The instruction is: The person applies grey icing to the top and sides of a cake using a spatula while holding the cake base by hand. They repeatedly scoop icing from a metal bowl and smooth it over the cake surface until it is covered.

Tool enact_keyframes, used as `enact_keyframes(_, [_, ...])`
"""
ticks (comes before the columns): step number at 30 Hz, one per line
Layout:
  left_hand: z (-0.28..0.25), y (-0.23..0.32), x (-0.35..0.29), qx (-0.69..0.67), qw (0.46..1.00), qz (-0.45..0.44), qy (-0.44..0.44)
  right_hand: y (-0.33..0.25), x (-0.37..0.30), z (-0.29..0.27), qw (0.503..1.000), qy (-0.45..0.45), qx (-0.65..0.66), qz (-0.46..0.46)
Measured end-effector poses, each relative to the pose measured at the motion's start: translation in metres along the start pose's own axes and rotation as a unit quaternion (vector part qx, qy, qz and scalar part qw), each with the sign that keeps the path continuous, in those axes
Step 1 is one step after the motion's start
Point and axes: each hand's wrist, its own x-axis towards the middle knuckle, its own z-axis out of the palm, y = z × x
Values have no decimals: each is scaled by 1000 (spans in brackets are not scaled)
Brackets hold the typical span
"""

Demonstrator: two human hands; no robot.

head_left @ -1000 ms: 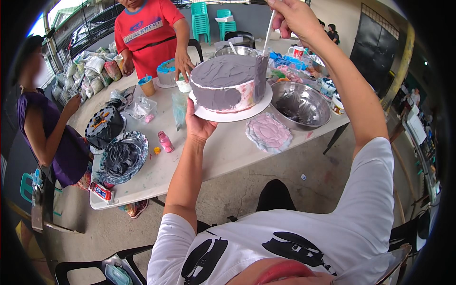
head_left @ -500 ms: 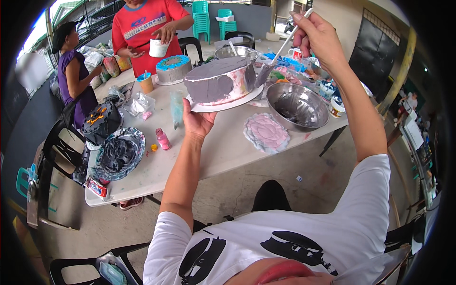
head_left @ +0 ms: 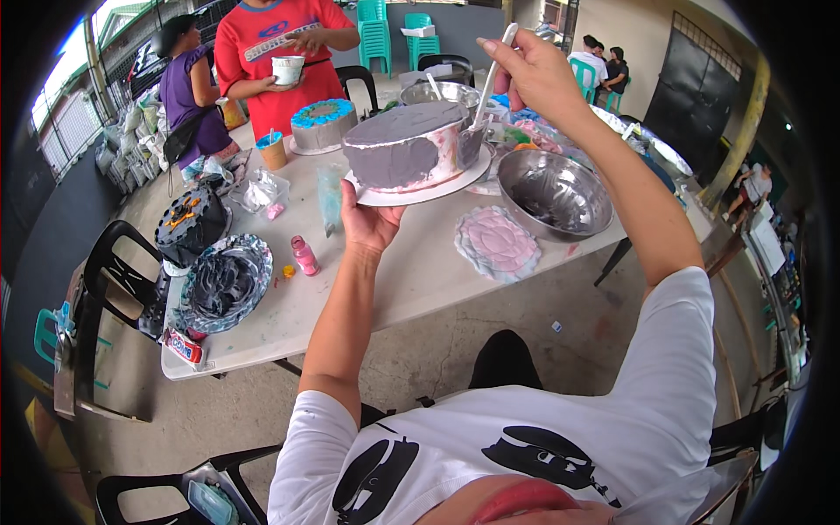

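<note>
My left hand [head_left: 371, 220] is closed on the edge of a white round cake board [head_left: 437, 194], holding it up above the table. On the board stands a cake [head_left: 394, 159] coated in grey frosting, with a patch of white and pink showing on its right side. My right hand [head_left: 535, 77] grips the white handle of a spatula [head_left: 492, 80]. Its grey-smeared blade touches the right side of the cake. Below and right of the cake is a steel bowl [head_left: 573, 226] streaked with dark grey frosting.
On the table [head_left: 376, 306] lie a pink-smeared plate [head_left: 497, 245], a foil-like plate of black frosting [head_left: 223, 284], a pink bottle [head_left: 304, 256] and a piping bag [head_left: 330, 197]. A black cake [head_left: 188, 226] and blue-topped cake [head_left: 324, 131] stand farther off. Opposite, a person in red [head_left: 289, 96] holds a tub.
The spatula has moved left, its blade coming against the cake's right side. The person in purple has turned and shifted right, and the person in red holds the tub differently.
</note>
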Motion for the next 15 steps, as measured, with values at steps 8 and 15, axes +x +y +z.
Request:
enact_keyframes(8, [15, 0, 0, -2, 1000, -9, 5, 5, 18, -5, 999, 19, -51, 2])
enact_keyframes(15, [16, 1, -1, -11, 1000, -16, -3, -19, 25, -17, 998, 52, 20, 43])
